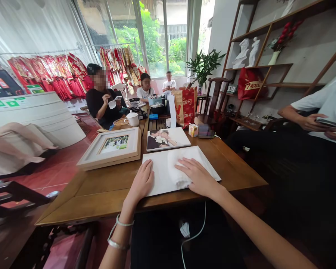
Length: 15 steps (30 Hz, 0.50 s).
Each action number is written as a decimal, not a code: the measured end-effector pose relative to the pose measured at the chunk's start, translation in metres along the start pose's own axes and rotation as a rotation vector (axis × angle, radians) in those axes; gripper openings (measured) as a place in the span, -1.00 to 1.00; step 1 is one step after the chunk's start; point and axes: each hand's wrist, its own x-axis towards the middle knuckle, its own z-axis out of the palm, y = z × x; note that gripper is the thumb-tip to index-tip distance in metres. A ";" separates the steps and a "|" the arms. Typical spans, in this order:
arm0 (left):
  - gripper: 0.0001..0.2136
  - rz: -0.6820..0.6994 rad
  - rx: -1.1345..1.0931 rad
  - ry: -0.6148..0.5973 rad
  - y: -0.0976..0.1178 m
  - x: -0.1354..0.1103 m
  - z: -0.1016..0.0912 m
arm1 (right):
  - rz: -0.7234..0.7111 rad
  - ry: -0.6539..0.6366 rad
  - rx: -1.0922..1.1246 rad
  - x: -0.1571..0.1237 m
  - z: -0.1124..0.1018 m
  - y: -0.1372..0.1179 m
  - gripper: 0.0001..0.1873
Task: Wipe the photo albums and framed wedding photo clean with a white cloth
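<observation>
A white rectangular board (162, 164) lies flat on the wooden table near its front edge, its face plain white. My left hand (144, 180) grips its left edge, fingers held together over the top surface and thumb out of sight. Spread over the board's right half, my right hand (198, 175) presses a crumpled white cloth or tissue (182, 182) against it. Just beyond lies a wedding photo panel (182, 137), with a couple pictured on it. To the left, a light wood picture frame (112, 147) rests on the table with a small photo inside.
The wooden table (238, 175) carries a white lidded cup (132, 118), a red paper bag (186, 106) and a small box (193, 130). A seated person (322, 108) holds a phone at right. Other people sit farther back. A pale cable (197, 235) hangs below the table edge.
</observation>
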 end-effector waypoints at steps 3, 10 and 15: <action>-0.57 -0.008 -0.048 0.010 -0.004 0.000 0.001 | -0.024 -0.010 -0.038 0.033 0.003 0.007 -0.25; -0.59 -0.005 -0.105 0.020 -0.009 0.000 0.003 | -0.070 0.011 -0.126 0.079 0.011 0.002 -0.38; -0.57 -0.029 -0.113 -0.008 -0.010 0.001 0.004 | -0.119 -0.022 -0.105 0.055 0.010 -0.017 -0.36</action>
